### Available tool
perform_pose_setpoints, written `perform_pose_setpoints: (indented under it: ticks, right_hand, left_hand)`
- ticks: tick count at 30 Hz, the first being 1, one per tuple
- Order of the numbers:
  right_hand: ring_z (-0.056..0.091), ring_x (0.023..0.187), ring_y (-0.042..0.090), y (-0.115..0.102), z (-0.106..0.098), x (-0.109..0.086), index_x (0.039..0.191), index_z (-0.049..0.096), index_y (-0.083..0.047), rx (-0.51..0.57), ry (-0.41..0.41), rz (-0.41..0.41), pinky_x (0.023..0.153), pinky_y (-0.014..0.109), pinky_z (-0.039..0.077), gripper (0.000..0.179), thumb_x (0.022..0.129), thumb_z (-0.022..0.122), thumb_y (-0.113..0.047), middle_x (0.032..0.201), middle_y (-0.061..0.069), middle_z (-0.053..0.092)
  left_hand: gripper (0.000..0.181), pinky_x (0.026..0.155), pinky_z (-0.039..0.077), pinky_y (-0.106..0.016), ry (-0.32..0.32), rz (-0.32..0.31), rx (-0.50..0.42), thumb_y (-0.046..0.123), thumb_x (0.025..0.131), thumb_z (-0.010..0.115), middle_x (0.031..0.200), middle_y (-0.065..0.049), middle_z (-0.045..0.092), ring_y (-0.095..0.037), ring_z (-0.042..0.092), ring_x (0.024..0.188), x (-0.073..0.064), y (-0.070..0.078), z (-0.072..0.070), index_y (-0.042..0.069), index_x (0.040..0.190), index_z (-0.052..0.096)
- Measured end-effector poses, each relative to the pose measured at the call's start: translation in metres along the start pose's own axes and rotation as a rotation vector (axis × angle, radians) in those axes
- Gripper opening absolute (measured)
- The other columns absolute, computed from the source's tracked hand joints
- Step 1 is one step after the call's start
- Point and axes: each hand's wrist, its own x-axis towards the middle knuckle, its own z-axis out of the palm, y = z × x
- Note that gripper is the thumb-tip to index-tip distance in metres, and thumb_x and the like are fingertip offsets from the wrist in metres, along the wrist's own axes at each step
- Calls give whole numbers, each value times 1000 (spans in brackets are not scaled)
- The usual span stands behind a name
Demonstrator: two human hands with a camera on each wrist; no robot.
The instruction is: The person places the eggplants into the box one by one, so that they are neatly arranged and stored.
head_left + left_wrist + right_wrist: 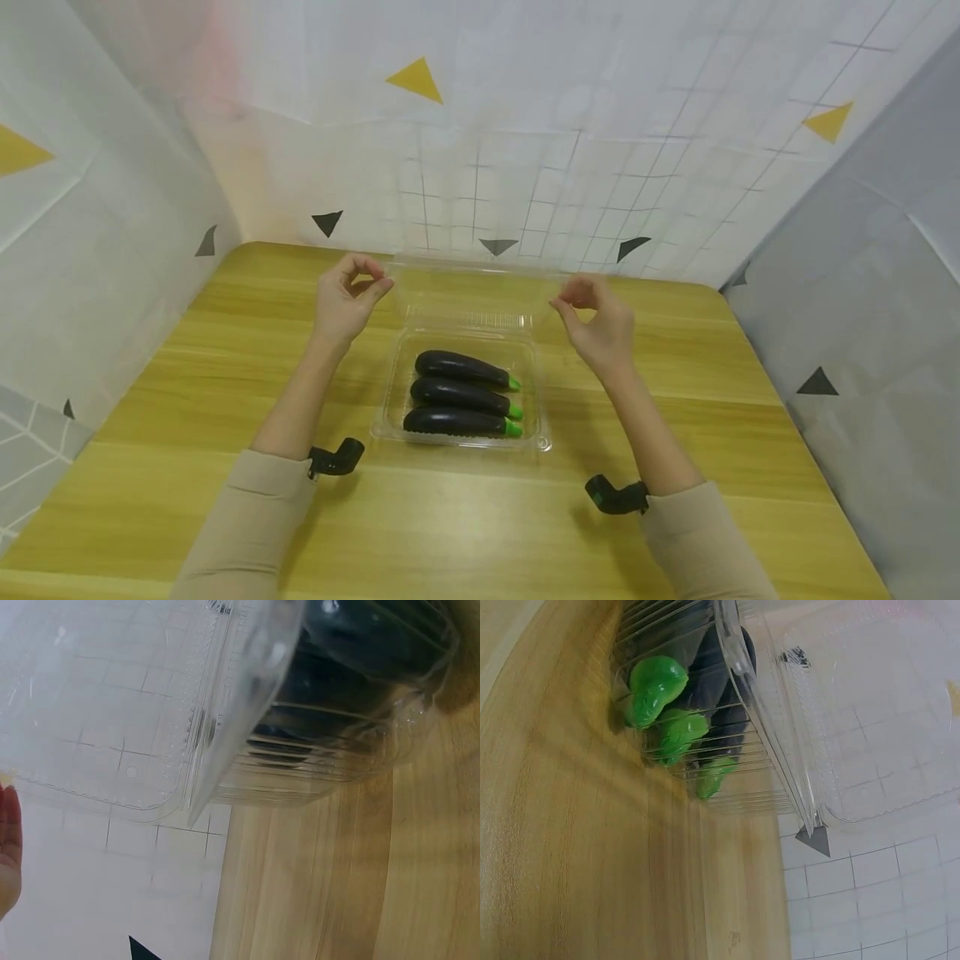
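A clear plastic clamshell box (pixel 542 392) stands on the table with its lid (pixel 480 265) raised at the back. Three dark eggplants (pixel 459 394) with green stem ends lie side by side inside it. My left hand (pixel 341 304) pinches the lid's left edge between thumb and fingers. At the lid's right edge, my right hand (pixel 600 327) pinches in the same way. The left wrist view catches only part of the left hand (pixel 9 855) beside the lid (pixel 112 712). In the right wrist view, green stem ends (pixel 658 686) show through the ribbed wall; the right hand is out of frame.
The wooden table (pixel 442 533) reaches back to a white sheet (pixel 510 92) with grid lines and yellow and dark triangles. More sheeting (pixel 885 275) hangs at both sides. A black wrist camera (pixel 337 458) is strapped to the left wrist, another (pixel 615 496) to the right.
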Motion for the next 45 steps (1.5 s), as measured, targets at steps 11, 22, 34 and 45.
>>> perform_pose_setpoints:
  ticks: [11,22,34,45]
  right_hand:
    - [69,70,24,-2,-1,2,100,60,3,14,14,-17,67,22,55,32,74,79,6,81,11,70]
    - [69,70,26,-4,-1,2,100,61,2,7,35,-9,68,22,55,31,75,79,5,81,12,70]
    - [69,69,25,-2,-4,5,98,60,3,-18,16,-58,66,27,56,31,74,80,3,80,12,70]
    - [64,73,25,-15,-16,13,91,61,7,59,-9,-55,65,33,57,31,68,81,13,81,14,67]
  left_hand:
    - [15,80,51,-25,1,11,-18,-8,82,71,84,-8,58,-14,57,86,0,-2,0,1,84,59]
    - [14,79,51,-25,-11,22,-21,-7,82,71,84,-6,57,-14,56,86,0,-2,-1,-2,86,58]
    - [15,84,50,-28,-47,38,6,-9,83,69,86,-5,58,-16,55,88,5,8,-1,-7,92,57]
    - [16,84,51,-26,-73,28,27,-12,81,69,85,-5,59,-15,57,88,8,11,-3,-6,90,58]
